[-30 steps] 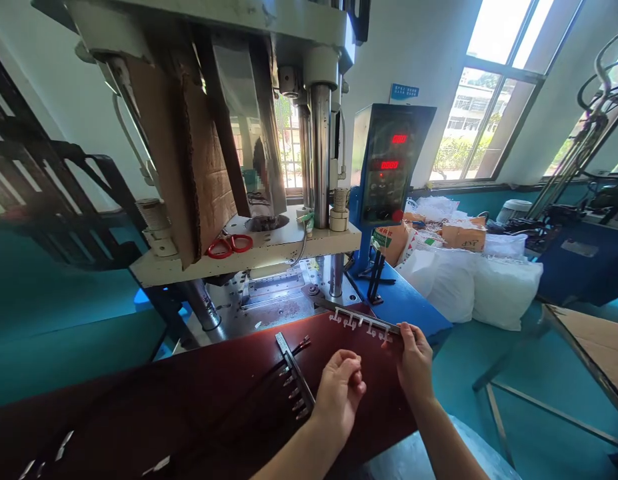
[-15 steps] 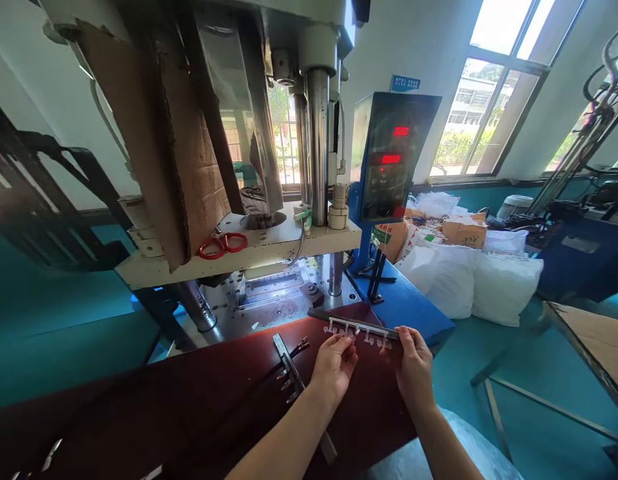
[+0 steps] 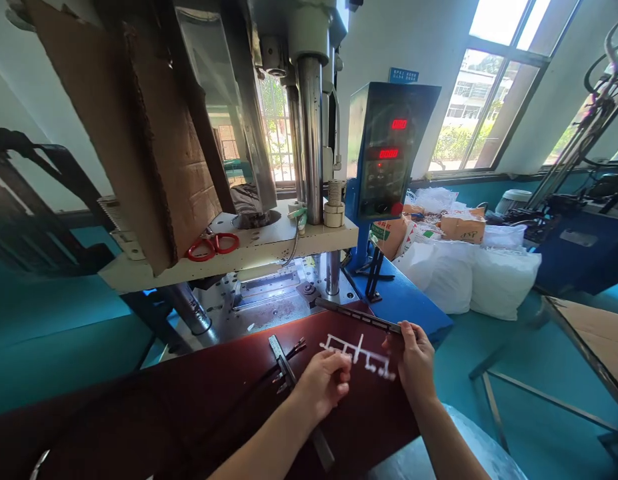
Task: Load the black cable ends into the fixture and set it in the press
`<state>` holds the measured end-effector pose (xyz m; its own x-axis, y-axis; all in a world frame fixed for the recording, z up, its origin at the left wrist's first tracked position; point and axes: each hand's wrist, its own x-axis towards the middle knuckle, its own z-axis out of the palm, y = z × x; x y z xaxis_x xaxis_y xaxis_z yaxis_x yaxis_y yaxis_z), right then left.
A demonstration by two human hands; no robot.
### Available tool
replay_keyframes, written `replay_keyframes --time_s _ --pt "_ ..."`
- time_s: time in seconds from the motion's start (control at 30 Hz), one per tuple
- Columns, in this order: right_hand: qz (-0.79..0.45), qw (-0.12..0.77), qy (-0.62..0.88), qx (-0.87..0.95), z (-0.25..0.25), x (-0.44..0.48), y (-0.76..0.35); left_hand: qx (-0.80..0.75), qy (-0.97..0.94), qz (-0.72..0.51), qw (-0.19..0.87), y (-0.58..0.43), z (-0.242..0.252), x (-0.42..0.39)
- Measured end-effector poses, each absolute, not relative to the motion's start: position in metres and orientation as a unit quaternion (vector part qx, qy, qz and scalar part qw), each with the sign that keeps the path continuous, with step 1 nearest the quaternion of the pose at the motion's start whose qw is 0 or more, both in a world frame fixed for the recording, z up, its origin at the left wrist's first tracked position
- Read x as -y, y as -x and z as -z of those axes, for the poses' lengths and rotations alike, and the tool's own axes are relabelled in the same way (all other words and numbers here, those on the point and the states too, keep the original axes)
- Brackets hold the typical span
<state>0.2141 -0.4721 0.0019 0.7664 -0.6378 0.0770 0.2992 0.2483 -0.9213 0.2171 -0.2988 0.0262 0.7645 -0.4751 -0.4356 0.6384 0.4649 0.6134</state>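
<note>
My left hand [image 3: 325, 385] is closed in a pinch at the lower edge of a white branched plastic runner [image 3: 359, 349], which is held over the dark red tabletop [image 3: 229, 387]. In my right hand [image 3: 417, 363], thumb and fingers grip the near end of a slim dark metal bar [image 3: 359, 315] with slots along it. Its far end points towards the press bed. The runner and the bar are apart. Left of my left hand, a second metal bar [image 3: 283, 360] lies on the tabletop beside dark cable ends [image 3: 297, 347], partly covered by my left forearm.
A press with a steel bed [image 3: 269, 310] stands ahead; red-handled scissors [image 3: 213, 247] lie on its plate beside a cardboard sheet [image 3: 183, 167]. A control box [image 3: 393, 153] shows red digits. White sacks [image 3: 499, 280] stand to the right, near a cardboard-topped table [image 3: 593, 333].
My left hand has drawn the white runner down from the bar, and the two are now separate. My right hand still holds the bar in nearly the same spot. The view has shifted slightly.
</note>
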Motion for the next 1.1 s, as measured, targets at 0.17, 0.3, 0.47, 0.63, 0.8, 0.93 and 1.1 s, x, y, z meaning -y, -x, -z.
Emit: replay_keyframes --time_s 0.17,0.3,0.47,0.63,0.8,0.93,1.1 --pt "0.271 0.772 0.55 -0.165 0.0 0.483 -0.214 -0.048 -0.509 0.317 0.799 -0.242 -0.037 0.25" --pt "0.242 0.744 0.602 -0.158 0.011 0.487 -0.211 -0.013 -0.545 0.322 0.774 -0.262 -0.05 0.236" --pt "0.113 0.665 0.735 -0.071 0.018 0.499 -0.211 0.027 -0.541 0.346 0.766 -0.259 -0.059 0.246" --pt "0.165 0.358 0.918 0.045 0.008 0.499 -0.206 0.055 -0.513 0.375 0.77 -0.25 -0.056 0.256" --pt "0.123 0.466 0.868 0.119 -0.029 0.466 -0.191 0.109 -0.507 0.396 0.758 -0.242 -0.053 0.262" --pt "0.008 0.531 0.832 0.158 -0.05 0.444 -0.184 0.143 -0.55 0.383 0.728 -0.237 -0.053 0.265" --pt "0.129 0.463 0.873 0.079 -0.04 0.464 -0.174 0.183 -0.731 0.311 0.579 -0.244 -0.051 0.256"
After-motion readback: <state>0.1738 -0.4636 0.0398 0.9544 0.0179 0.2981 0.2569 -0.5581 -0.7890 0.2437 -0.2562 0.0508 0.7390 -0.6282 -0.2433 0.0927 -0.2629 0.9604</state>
